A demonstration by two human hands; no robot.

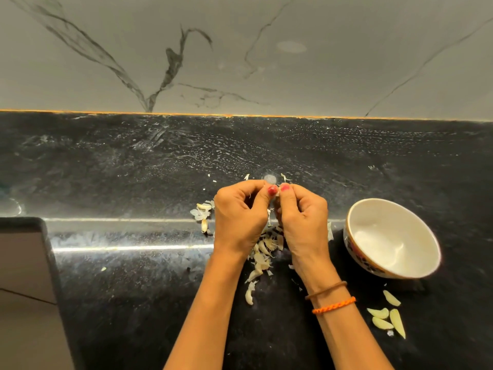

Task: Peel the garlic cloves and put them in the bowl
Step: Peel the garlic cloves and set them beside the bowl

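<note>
Papery skin is coming off a garlic clove (pixel 275 206) pinched between the fingertips of the left hand (pixel 240 217) and right hand (pixel 302 220); the bowl (pixel 392 239) is sitting empty at right; the slick clove could slip down among the peelings (pixel 262 252).

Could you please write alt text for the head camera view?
Left hand and right hand pinch a garlic clove over papery skins on a black counter. An empty white bowl sits right, peeled cloves nearer.
</note>
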